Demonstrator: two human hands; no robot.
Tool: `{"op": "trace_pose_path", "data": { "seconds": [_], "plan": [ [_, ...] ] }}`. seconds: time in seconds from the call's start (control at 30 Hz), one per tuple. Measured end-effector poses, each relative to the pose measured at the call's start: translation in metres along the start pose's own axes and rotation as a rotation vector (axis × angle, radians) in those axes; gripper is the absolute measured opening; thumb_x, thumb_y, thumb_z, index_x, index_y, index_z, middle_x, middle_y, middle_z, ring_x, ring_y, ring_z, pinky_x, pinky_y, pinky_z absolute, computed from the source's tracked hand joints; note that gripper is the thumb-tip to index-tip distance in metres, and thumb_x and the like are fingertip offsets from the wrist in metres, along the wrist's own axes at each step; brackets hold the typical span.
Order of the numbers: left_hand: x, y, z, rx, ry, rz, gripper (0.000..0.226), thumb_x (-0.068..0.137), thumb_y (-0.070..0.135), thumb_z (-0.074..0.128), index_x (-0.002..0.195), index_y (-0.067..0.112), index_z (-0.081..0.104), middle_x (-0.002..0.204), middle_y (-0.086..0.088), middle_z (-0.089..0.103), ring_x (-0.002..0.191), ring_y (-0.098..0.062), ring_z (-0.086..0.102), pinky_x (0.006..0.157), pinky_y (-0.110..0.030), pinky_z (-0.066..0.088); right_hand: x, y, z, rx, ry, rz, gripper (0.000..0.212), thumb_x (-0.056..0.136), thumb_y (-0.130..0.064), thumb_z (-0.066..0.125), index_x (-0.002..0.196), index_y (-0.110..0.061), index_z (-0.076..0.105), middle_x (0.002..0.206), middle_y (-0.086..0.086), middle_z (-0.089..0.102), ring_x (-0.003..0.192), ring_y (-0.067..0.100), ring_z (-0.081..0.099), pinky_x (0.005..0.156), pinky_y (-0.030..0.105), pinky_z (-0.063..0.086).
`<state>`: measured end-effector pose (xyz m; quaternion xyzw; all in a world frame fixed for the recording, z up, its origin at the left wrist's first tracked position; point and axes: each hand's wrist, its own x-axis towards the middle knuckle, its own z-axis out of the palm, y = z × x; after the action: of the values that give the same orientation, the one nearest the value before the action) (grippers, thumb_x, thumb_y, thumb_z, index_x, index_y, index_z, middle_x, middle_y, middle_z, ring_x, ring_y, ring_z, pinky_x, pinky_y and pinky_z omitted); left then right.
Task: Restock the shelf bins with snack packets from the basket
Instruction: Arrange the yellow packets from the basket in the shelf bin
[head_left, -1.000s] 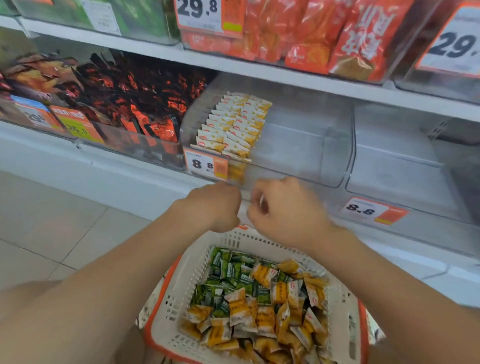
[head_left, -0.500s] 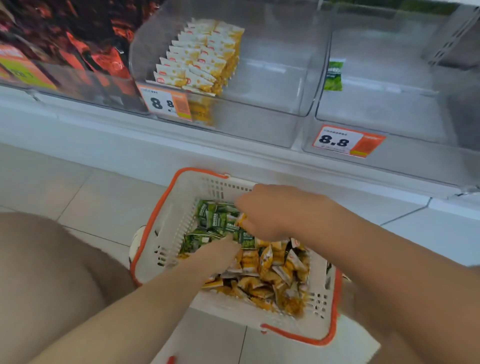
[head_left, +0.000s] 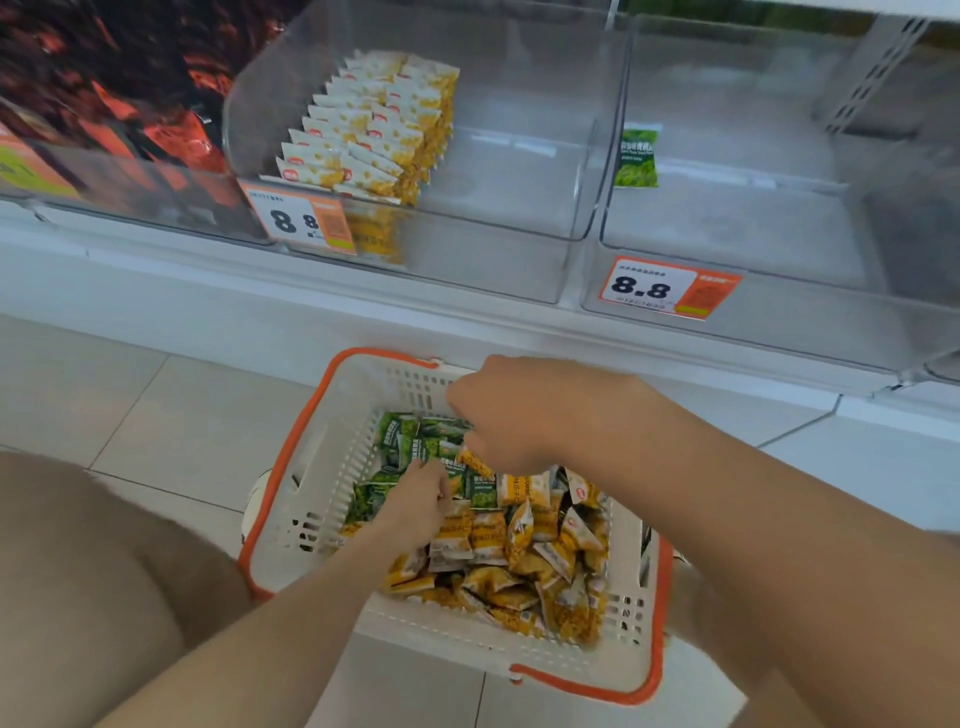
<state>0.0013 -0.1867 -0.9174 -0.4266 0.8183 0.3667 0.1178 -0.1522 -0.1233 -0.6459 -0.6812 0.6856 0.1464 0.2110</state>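
A white basket with an orange rim (head_left: 291, 467) stands on the floor below the shelf. It holds green snack packets (head_left: 402, 434) at its far side and yellow snack packets (head_left: 519, 551) nearer me. My left hand (head_left: 415, 506) is down among the packets, its fingers curled on a green packet at the border of the two colours. My right hand (head_left: 524, 415) hovers over the far part of the basket, fingers curled, pinching a yellow packet (head_left: 471, 460). The middle clear bin (head_left: 519, 208) holds rows of yellow-white packets (head_left: 374, 130). The right clear bin (head_left: 727, 234) holds one green packet (head_left: 636, 158).
Orange price tags marked 8.8 (head_left: 660, 288) hang on the bin fronts. A bin of red-and-black packets (head_left: 130, 104) is at the left. My bare knee (head_left: 78, 571) is at the lower left, over a tiled floor (head_left: 156, 415).
Both hands have dropped from the bin's front edge down into the basket, and the view has tilted down. In the last half second the hands barely shifted.
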Motion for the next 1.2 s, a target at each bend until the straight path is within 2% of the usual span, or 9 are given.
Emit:
{"op": "trace_pose_path", "data": {
  "seconds": [0.1, 0.27, 0.33, 0.5, 0.7, 0.87, 1.0, 1.1, 1.2],
  "plan": [
    [0.000, 0.017, -0.028, -0.307, 0.065, 0.017, 0.035, 0.094, 0.018, 0.073, 0.119, 0.019, 0.049, 0.099, 0.000, 0.056, 0.088, -0.023, 0.055, 0.073, -0.033, 0.043, 0.006, 0.000, -0.002, -0.027, 0.002, -0.026, 0.012, 0.102, -0.024, 0.049, 0.096, -0.017, 0.057, 0.095, 0.002, 0.056, 0.075, 0.021, 0.059, 0.058, 0.035, 0.049],
    [-0.016, 0.053, -0.093, -0.756, 0.029, 0.047, 0.032, 0.089, 0.028, 0.083, 0.114, 0.018, 0.066, 0.116, -0.008, 0.070, 0.101, -0.026, 0.070, 0.077, -0.038, 0.058, -0.005, 0.018, -0.034, 0.044, 0.050, -0.011, 0.024, 0.107, -0.030, 0.046, 0.120, -0.017, 0.061, 0.118, 0.007, 0.061, 0.108, 0.028, 0.057, 0.090, 0.048, 0.053],
    [-0.029, 0.073, -0.120, -0.979, -0.079, 0.086, 0.030, 0.097, 0.024, 0.072, 0.120, 0.008, 0.060, 0.109, -0.023, 0.069, 0.092, -0.032, 0.069, 0.070, -0.037, 0.059, -0.009, 0.031, -0.044, 0.052, 0.131, -0.005, 0.017, 0.101, -0.027, 0.060, 0.113, -0.016, 0.060, 0.113, 0.006, 0.060, 0.107, 0.025, 0.052, 0.085, 0.042, 0.051],
    [-0.060, 0.124, -0.184, -1.259, -0.162, 0.143, 0.015, 0.111, 0.016, 0.045, 0.117, 0.008, 0.056, 0.092, -0.013, 0.068, 0.073, -0.024, 0.064, 0.052, -0.026, 0.046, -0.011, 0.029, -0.050, 0.121, 0.224, -0.080, 0.076, 0.060, -0.037, 0.097, 0.105, -0.030, 0.036, 0.107, -0.006, 0.034, 0.091, 0.018, 0.049, 0.071, 0.041, 0.046],
    [-0.078, 0.151, -0.240, -1.052, -0.194, 0.159, 0.022, 0.104, 0.008, 0.038, 0.102, 0.009, 0.061, 0.081, -0.007, 0.063, 0.063, -0.017, 0.051, 0.056, -0.025, 0.035, 0.000, 0.015, -0.051, 0.198, 0.550, -0.216, 0.042, 0.083, -0.008, 0.073, 0.107, -0.025, 0.043, 0.108, 0.000, 0.045, 0.094, 0.029, 0.057, 0.079, 0.052, 0.049],
    [-0.092, 0.168, -0.277, -0.606, -0.079, 0.109, 0.027, 0.107, 0.039, 0.045, 0.116, 0.026, 0.067, 0.108, 0.000, 0.074, 0.081, -0.024, 0.076, 0.072, -0.033, 0.054, 0.004, 0.024, -0.066, 0.435, 0.677, -0.129, 0.029, 0.089, -0.018, 0.074, 0.109, -0.024, 0.053, 0.086, -0.007, 0.063, 0.081, 0.021, 0.056, 0.072, 0.039, 0.046],
    [-0.091, 0.168, -0.310, -0.294, 0.058, 0.306, 0.034, 0.110, 0.046, 0.042, 0.111, 0.031, 0.072, 0.111, 0.005, 0.076, 0.099, -0.012, 0.072, 0.086, -0.034, 0.056, 0.013, 0.029, -0.078, 0.652, 0.780, 0.092, 0.029, 0.085, -0.026, 0.080, 0.095, -0.030, 0.053, 0.087, -0.005, 0.071, 0.088, 0.024, 0.065, 0.074, 0.037, 0.052],
    [-0.083, 0.157, -0.317, -0.365, 0.052, 0.443, 0.033, 0.111, 0.036, 0.045, 0.113, 0.020, 0.074, 0.106, 0.005, 0.075, 0.094, -0.004, 0.065, 0.079, -0.027, 0.053, 0.019, 0.032, -0.087, 0.902, 0.825, 0.168, 0.022, 0.080, -0.030, 0.088, 0.087, -0.027, 0.067, 0.081, -0.004, 0.076, 0.076, 0.013, 0.071, 0.069, 0.033, 0.056],
    [-0.076, 0.151, -0.322, -0.556, -0.009, 0.468, 0.031, 0.110, 0.030, 0.048, 0.122, 0.014, 0.072, 0.117, -0.004, 0.076, 0.109, -0.017, 0.071, 0.090, -0.033, 0.061, 0.027, 0.032, -0.091, 1.089, 0.864, 0.165, 0.014, 0.086, -0.031, 0.083, 0.092, -0.020, 0.075, 0.083, -0.001, 0.075, 0.070, 0.009, 0.065, 0.064, 0.028, 0.049]
  ]
}}
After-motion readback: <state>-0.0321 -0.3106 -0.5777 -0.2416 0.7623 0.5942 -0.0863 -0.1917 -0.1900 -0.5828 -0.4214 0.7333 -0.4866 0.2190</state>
